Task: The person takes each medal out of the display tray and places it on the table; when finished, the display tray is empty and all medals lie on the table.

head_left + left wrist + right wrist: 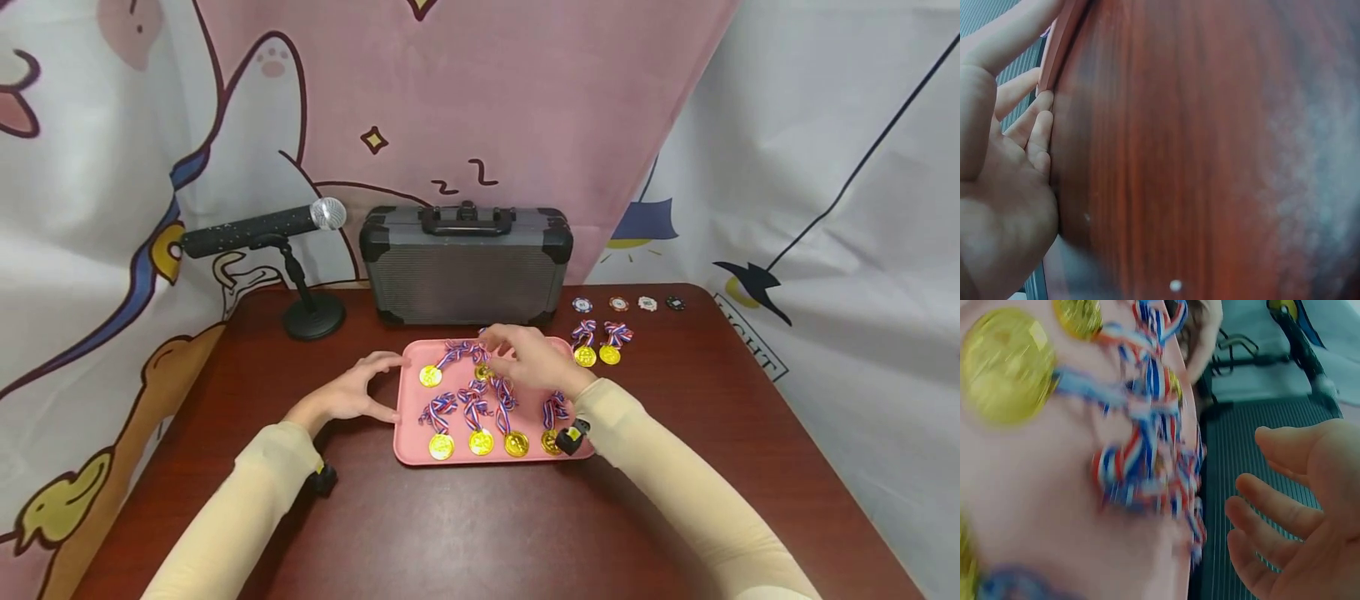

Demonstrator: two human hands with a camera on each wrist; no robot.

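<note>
Left hand point(347, 395), fingers straight, touches the pink tray's point(411, 450) left rim; right hand point(528, 360) hovers, fingers loosely spread, holding nothing, above the ribboned gold medals point(480, 442).

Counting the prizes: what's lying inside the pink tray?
Six gold medals with striped ribbons show in the pink tray. The right hand hovers over its back, possibly hiding more.

I see a dark red-brown wooden table point(480, 525). A pink plastic tray point(414, 450) sits mid-table; a grey hard case point(465, 275) and black microphone stand point(313, 317) by the far edge; four poker chips point(628, 303) and two gold medals point(597, 355) toward the far right corner.
</note>
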